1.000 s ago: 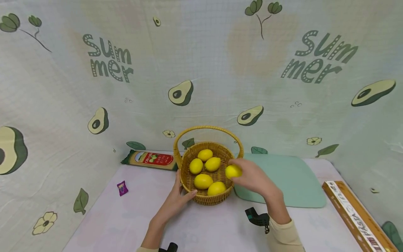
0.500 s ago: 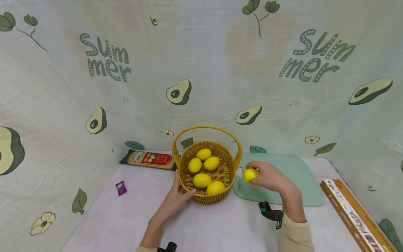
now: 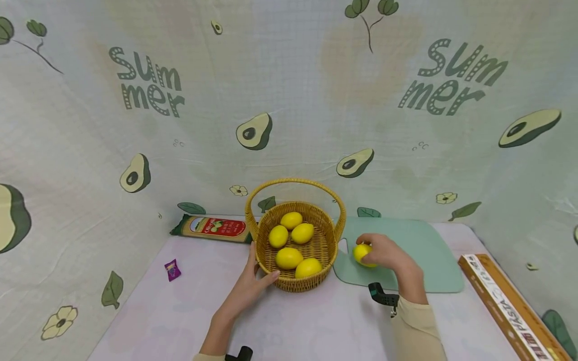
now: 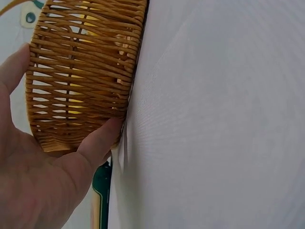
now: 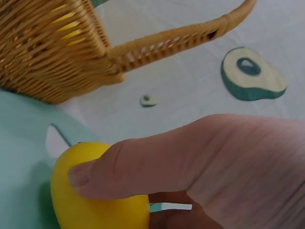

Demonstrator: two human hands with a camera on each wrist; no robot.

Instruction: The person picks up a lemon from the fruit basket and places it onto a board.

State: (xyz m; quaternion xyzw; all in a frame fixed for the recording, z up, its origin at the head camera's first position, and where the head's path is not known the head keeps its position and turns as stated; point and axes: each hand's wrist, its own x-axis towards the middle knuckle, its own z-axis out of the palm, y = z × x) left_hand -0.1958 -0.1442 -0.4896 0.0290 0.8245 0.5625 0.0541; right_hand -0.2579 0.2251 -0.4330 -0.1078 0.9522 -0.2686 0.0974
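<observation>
Left hand [image 3: 251, 288] grips round golden wicker basket [image 3: 298, 286], likely to steady it, as right hand [image 3: 386, 252] pinches oval yellow lemon [image 5: 102, 210] at its three o'clock.

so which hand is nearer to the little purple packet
Left. The left hand holds the basket at its left side, to the right of the purple packet; the right hand is farther off, past the basket, holding a lemon over the green board.

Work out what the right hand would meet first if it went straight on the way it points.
With the lemon leading, the right hand would probably meet the wicker basket on its right side, though depth is unclear.
</observation>
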